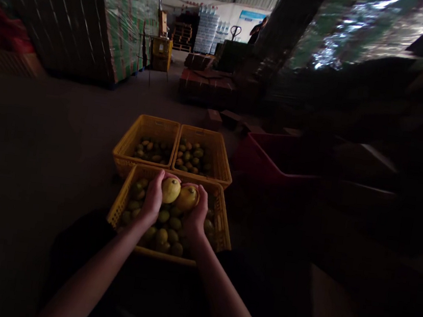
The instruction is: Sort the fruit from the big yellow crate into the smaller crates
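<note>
Both my hands are held close together above the near yellow crate [115, 209]. My left hand [153, 197] is closed around a round yellow fruit [171, 190] with a small stem end facing up. Beside it, my right hand [198, 211] grips a second, slightly darker yellow fruit [188, 198], its stem end also showing. The two fruits appear to touch or nearly touch. Many loose green-yellow fruits [174, 223] lie in the crate beneath, partly hidden by my hands. The exact kind of fruit is hard to make out in this dim light.
Just beyond stand two more yellow crates, a left one [120, 148] and a right one [225, 168], with fruits low inside. A red bin [262, 152] is at right. Farther off are flat cartons [207, 82], wrapped green stacks [122, 19] and a person [254, 32].
</note>
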### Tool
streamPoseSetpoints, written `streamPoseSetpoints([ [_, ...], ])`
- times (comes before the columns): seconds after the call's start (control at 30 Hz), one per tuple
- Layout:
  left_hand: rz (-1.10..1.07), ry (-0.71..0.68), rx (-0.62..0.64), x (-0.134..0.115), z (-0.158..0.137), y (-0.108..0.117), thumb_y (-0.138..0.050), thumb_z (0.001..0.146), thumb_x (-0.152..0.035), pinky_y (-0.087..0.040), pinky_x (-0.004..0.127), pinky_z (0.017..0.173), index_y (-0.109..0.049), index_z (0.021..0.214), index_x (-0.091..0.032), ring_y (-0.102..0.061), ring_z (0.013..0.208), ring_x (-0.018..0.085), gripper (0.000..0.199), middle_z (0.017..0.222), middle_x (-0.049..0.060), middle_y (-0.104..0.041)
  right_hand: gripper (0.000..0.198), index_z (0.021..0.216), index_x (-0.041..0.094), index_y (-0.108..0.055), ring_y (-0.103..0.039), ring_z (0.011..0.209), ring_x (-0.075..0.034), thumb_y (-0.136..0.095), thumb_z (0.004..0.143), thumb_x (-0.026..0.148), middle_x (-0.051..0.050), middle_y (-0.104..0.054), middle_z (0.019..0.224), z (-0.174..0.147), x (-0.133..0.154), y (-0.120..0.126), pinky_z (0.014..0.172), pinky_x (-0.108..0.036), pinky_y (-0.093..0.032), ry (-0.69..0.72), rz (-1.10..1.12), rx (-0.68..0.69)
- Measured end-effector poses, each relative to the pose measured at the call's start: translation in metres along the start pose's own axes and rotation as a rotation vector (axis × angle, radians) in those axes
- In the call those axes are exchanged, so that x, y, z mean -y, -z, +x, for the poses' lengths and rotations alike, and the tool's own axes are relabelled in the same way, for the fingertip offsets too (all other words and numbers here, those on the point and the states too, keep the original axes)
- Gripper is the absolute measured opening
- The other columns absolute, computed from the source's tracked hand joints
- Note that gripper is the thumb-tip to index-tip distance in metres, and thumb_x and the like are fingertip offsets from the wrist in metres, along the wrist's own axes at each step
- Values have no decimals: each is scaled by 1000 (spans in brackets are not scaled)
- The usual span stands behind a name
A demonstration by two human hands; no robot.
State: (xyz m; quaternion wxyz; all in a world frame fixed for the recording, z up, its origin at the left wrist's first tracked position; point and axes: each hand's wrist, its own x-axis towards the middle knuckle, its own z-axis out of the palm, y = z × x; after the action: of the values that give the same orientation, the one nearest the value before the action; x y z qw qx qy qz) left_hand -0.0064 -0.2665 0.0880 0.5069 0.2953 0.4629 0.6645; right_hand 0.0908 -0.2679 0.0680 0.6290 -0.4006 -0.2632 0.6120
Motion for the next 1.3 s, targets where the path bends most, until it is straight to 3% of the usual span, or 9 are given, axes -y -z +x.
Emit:
streamPoseSetpoints([
  [0.1,-186,261,-98,-8,1,-4,-40,87,-49,-51,27,67,-58,62,-20,-66,79,20,42,64,4,-63,34,67,21,-66,-61,59,-17,-53,77,50,1,-65,61,2,2,-3,58,-28,-51,-242,150,-54],
  [0.17,-291,358,-135,-12,2,-6,-42,88,-47,-51,25,61,-58,67,-19,-65,73,18,38,63,2,-61,34,67,20,-64,-61,55,-18,-52,79,50,0,-64,57,3,7,-4,54,-30,-52,-356,201,-53],
  [0.4,-418,555,-102,-15,5,-1,-53,86,-28,-45,21,43,-57,75,-16,-56,52,12,16,62,0,-58,9,78,18,-65,-59,48,-14,-59,79,26,1,-68,61,6,26,-9,40,-23,-46,-493,204,-26],
  [0.63,-477,593,-42,-16,3,-6,-49,92,-27,-45,20,44,-58,84,-16,-59,53,12,17,65,1,-63,20,79,22,-64,-59,50,-15,-59,82,41,3,-67,61,8,19,-10,44,-25,-49,-316,222,-235],
  [0.73,-459,651,-34,-13,2,-6,-47,94,-29,-45,20,43,-58,83,-15,-59,52,13,21,62,1,-61,24,78,22,-64,-57,49,-15,-60,82,45,4,-65,58,4,17,-10,42,-26,-47,-331,158,-278],
  [0.87,-463,690,-7,-12,3,-2,-48,93,-27,-53,24,54,-60,83,-14,-63,57,15,20,62,3,-62,26,77,23,-62,-54,46,-13,-62,79,49,5,-60,54,3,15,-8,37,-23,-39,-347,117,-303],
  [0.97,-476,661,34,-16,4,1,-48,91,-25,-56,28,60,-63,89,-13,-64,62,16,19,71,5,-68,21,84,24,-61,-61,58,-14,-66,75,42,5,-66,67,6,13,-6,48,-24,-48,-228,157,-204],
  [1.13,-536,459,-1,-24,4,1,-43,91,-29,-56,31,74,-68,91,-12,-68,77,19,30,75,6,-69,15,82,27,-59,-66,77,-17,-60,73,38,4,-68,78,8,14,-3,67,-27,-53,10,195,81],
  [1.3,-479,365,-78,-24,0,0,-53,84,-30,-51,22,66,-67,73,-13,-65,64,13,25,62,2,-65,23,82,25,-62,-66,91,-23,-54,68,42,-2,-71,88,0,13,-3,75,-34,-54,26,130,162],
])
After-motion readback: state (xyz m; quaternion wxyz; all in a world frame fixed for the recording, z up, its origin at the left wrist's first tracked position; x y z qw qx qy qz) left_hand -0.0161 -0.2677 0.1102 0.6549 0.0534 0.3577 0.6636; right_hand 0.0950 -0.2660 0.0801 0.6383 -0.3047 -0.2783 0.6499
